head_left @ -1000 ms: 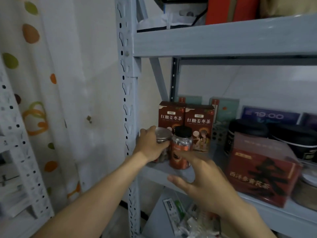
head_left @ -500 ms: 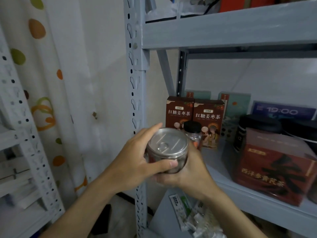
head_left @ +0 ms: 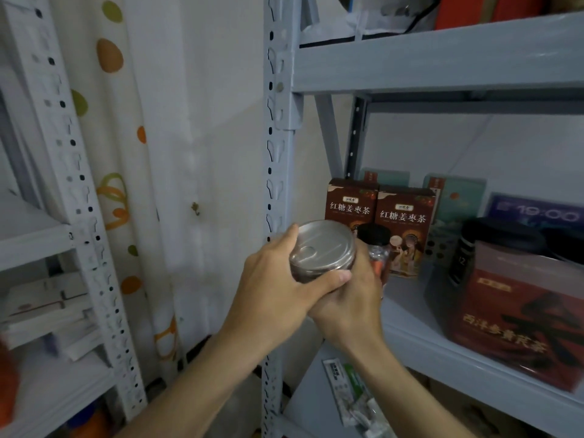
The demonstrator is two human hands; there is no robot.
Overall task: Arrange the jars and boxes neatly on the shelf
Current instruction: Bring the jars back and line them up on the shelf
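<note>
A small jar with a silver pull-tab lid [head_left: 322, 248] is held off the shelf, in front of its left corner post. My left hand [head_left: 278, 292] wraps it from the left, thumb across its front. My right hand [head_left: 350, 305] cups it from below and the right. Just behind stands a black-capped clear jar [head_left: 376, 248] on the grey shelf [head_left: 442, 346], before two brown tea boxes [head_left: 401, 219]. Further right sit dark round tubs [head_left: 493, 241] and a red box under a clear cover [head_left: 521, 314].
The grey perforated corner post [head_left: 275, 159] stands right behind my left hand. A shelf beam [head_left: 442, 61] runs overhead. Teal boxes [head_left: 455, 200] and a purple box [head_left: 537, 213] line the back. Sachets [head_left: 350, 396] lie on the lower shelf. Another rack [head_left: 66, 184] stands at left.
My left hand lifted the silver-lidded jar off the shelf toward me, and my right hand came under it. Over the last half second both hands stay on the jar, nearly still.
</note>
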